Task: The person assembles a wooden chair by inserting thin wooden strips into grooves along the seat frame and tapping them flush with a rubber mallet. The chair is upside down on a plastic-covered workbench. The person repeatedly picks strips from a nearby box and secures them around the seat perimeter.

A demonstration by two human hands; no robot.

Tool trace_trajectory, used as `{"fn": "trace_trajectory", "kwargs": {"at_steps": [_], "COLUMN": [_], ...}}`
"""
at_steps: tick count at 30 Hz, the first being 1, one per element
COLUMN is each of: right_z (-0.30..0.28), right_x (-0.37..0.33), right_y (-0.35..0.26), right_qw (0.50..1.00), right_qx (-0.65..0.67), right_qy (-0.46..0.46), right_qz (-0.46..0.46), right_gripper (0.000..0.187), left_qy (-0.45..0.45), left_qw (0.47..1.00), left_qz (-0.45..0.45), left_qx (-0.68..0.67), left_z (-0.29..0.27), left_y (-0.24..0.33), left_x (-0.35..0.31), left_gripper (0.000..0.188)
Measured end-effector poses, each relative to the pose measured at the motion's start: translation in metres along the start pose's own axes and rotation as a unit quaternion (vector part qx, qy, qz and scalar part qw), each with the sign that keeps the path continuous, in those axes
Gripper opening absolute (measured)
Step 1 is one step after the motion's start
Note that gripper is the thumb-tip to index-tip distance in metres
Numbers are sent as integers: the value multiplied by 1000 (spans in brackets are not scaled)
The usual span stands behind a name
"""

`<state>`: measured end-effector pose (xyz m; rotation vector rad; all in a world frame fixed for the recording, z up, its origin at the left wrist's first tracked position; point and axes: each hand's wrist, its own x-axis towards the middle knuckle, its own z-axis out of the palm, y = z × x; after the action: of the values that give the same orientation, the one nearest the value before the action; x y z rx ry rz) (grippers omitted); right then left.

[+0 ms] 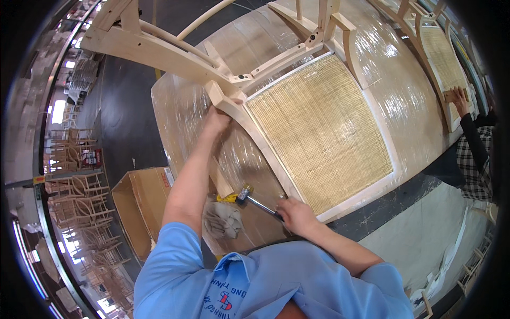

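Chair: we see an unfinished pale wooden chair (297,80) lying tipped over on the bench (180,111), its woven cane seat (319,130) filling the middle of the frame and its legs running off toward the upper left.
Left hand: our left hand (218,119) is closed around the curved seat rail at the chair's corner, left of centre; we judge this grip steadies the frame against blows.
Right hand: our right hand (296,215) is wrapped shut on the handle of a small mallet (255,199), low in the frame at the near edge of the seat, with the mallet head resting on the bench just left of it.
Bench: it is wrapped in clear plastic film, likely to guard the bare wood from marks.
Nearby: a loose wooden block (220,178), a yellow item and a grey rag (222,219) lie together beside the mallet head, close at hand.
Other person: at the right edge a co-worker's hand (460,101) presses a small block on a second cane chair (443,56).
Hard to tell: the yellow item is mostly covered, the chair's far legs are cut off at the top, and our fingers under the rail are hidden.
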<state>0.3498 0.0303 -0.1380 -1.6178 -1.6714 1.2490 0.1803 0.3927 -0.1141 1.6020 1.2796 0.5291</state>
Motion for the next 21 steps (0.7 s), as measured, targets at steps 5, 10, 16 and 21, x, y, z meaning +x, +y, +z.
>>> {"fn": "trace_trajectory", "kwargs": {"at_steps": [5, 10, 16, 21], "right_z": [-41, -62, -70, -80], "right_x": [70, 122, 163, 182], "right_y": [-7, -16, -29, -34], "right_qw": [988, 985, 989, 994], "right_qx": [2, -23, -35, -71], "right_qy": [152, 165, 140, 74], "right_qz": [5, 50, 33, 46], "right_gripper": [21, 21, 21, 21], "left_qy": [-50, -49, -65, -67], "left_qw": [992, 992, 975, 963], "left_qz": [-6, -50, -95, -133], "left_qx": [119, -101, -189, -223], "left_z": [-15, -3, -4, -5], "left_y": [-7, 8, -3, -9], "left_x": [8, 0, -5, -3], "left_gripper": [23, 20, 22, 17]}}
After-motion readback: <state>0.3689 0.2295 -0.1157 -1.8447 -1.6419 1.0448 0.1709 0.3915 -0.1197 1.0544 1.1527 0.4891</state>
